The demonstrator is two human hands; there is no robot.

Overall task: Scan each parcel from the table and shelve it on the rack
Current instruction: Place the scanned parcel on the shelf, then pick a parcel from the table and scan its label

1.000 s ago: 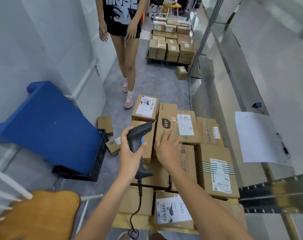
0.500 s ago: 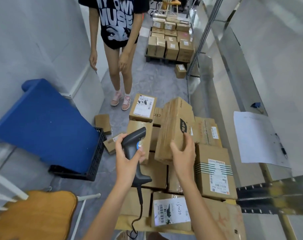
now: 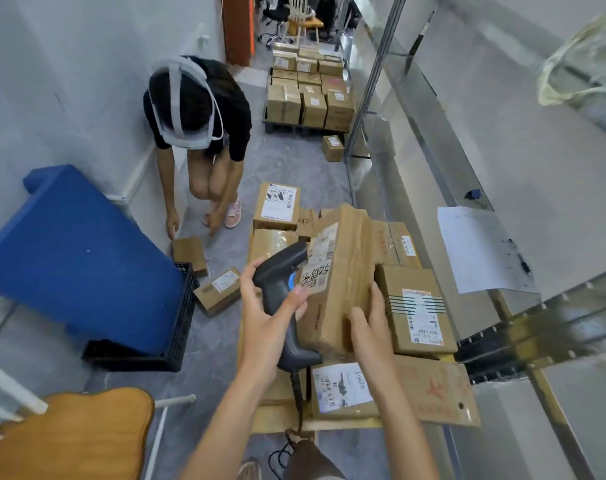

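My right hand (image 3: 367,327) grips the near end of a long brown cardboard parcel (image 3: 343,271), tilted up above the pile with its label and handwritten number facing left. My left hand (image 3: 270,313) holds a dark grey barcode scanner (image 3: 282,289) by its handle, the scanner's head right against the parcel's label. Its cable (image 3: 296,393) hangs down toward the floor. Under both hands several more labelled parcels (image 3: 415,310) lie packed on a low wooden table (image 3: 329,424). The metal rack (image 3: 502,306) runs along the right side.
Another person (image 3: 197,109) bends over two small boxes (image 3: 204,271) on the floor to the left. A blue cushion on a black crate (image 3: 166,341) and an orange chair seat (image 3: 69,438) stand at left. A paper sheet (image 3: 478,247) lies on the rack shelf. Stacked boxes (image 3: 308,91) fill the far aisle.
My right hand lifted the long parcel off the pile and turned its label toward the scanner. The scanner moved up to the label. The other person went from standing to bending down.
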